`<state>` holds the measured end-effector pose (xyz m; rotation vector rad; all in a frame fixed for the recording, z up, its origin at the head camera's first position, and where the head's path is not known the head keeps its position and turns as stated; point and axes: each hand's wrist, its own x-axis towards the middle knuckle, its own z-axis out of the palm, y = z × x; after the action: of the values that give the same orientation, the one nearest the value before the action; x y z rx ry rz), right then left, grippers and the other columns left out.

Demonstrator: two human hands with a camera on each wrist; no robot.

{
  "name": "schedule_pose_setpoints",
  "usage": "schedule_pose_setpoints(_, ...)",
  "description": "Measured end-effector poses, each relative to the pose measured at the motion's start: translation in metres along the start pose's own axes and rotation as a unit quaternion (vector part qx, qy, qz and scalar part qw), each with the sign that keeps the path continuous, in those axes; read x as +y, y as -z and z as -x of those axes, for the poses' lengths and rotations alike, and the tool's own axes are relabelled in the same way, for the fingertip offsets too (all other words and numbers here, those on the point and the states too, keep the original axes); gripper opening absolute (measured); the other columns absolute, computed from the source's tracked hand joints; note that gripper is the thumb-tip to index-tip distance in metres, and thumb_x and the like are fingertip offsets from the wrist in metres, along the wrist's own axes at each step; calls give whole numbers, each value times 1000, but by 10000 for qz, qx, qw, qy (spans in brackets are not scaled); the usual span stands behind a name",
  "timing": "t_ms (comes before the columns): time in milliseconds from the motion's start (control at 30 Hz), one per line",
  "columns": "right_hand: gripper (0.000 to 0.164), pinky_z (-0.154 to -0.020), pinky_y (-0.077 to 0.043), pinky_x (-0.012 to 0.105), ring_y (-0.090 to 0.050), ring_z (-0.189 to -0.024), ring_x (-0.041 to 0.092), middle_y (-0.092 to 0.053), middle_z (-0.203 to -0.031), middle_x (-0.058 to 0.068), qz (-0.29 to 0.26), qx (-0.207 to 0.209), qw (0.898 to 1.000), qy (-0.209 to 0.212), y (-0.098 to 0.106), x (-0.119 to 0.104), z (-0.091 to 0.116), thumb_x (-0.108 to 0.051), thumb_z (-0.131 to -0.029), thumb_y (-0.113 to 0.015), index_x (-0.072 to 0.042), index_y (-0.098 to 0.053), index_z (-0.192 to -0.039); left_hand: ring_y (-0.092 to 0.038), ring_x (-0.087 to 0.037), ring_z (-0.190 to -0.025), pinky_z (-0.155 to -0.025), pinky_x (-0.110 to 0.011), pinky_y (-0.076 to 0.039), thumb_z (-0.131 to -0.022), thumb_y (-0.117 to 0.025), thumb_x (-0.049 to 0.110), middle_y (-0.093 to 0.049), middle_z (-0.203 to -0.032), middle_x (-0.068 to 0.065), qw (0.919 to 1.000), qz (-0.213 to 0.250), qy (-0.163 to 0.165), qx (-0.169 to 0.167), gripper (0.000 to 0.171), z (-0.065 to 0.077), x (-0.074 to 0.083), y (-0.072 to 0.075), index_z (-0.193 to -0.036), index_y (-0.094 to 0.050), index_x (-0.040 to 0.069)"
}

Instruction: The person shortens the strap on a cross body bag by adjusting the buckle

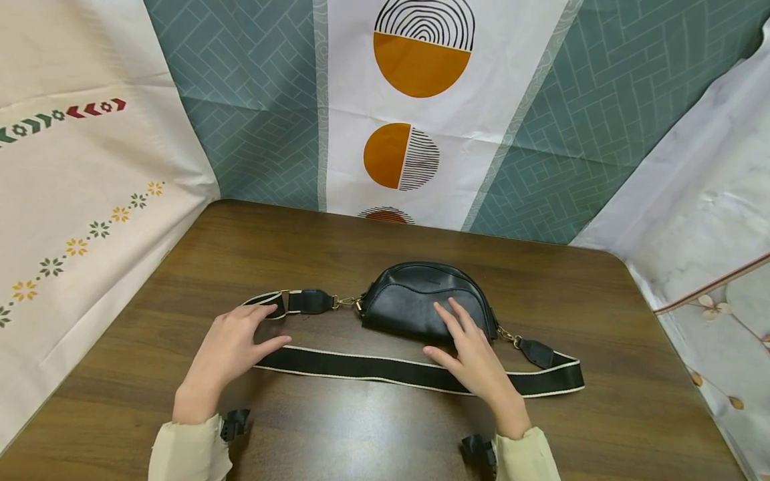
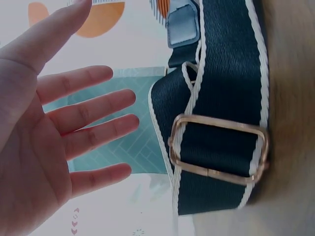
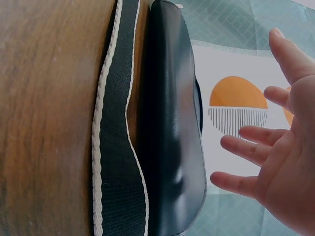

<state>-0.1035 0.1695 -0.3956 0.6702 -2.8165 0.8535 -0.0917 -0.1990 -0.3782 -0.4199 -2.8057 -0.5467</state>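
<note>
A black half-moon shoulder bag [image 1: 421, 300] lies on the wooden table, with gold clips at both ends. Its wide black strap [image 1: 361, 366], edged in white, loops round in front of it. My left hand [image 1: 231, 341] hovers over the strap's left bend, fingers spread and holding nothing. In the left wrist view a gold slider buckle [image 2: 219, 150] on the strap stands apart from that hand. Above the strap and the bag's front right hangs my right hand [image 1: 472, 354], its fingers spread. The right wrist view shows a gap between this hand and the bag [image 3: 172, 123].
The brown table [image 1: 361, 434] ends at a fabric backdrop [image 1: 259, 133] with orange circles. White patterned cloth [image 1: 90, 220] hangs along the left side, and a pale floral cloth [image 1: 716, 280] along the right. Black wrist straps [image 1: 234, 424] sit at both sleeves.
</note>
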Motion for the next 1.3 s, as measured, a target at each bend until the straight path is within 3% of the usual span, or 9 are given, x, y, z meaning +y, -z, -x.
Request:
schedule_pose_setpoints(467,70,-89,-30,59,-31,-122,41,-26,-140,20,8,-6,10000,37,0,0,-1,-39,-80,-63,-12,-34,-138,-52,-38,-98,-80,-54,-37,-70,-73,32,-59,-105,-20,9998,-102,117,-139,54,18,-15,10,-109,-59,-3)
schedule_pose_setpoints(833,68,-90,-30,59,-31,-122,39,-27,-139,20,22,-63,9999,88,2,-5,0,-39,-81,-62,-12,-35,-138,-58,-34,-87,-70,-52,-41,-61,-79,20,-62,-93,-14,9991,-252,-342,80,35,31,-27,8,-89,-68,2)
schedule_pose_setpoints(1033,68,-90,-29,59,-31,-123,39,-26,-140,19,33,-193,9998,46,4,-7,0,-41,-82,-61,-12,-35,-138,-58,-36,-87,-69,-51,-42,-61,-79,18,-62,-97,-17,9987,-268,-385,-205,32,34,-32,10,-88,-70,4)
schedule_pose_setpoints(1300,68,-90,-29,58,-31,-123,39,-26,-140,18,35,-273,9996,4,5,-9,1,-42,-82,-60,-13,-34,-138,-53,-39,-98,-76,-52,-40,-63,-79,19,-59,-105,-18,9977,-215,-174,-611,40,36,-35,10,-98,-69,3)
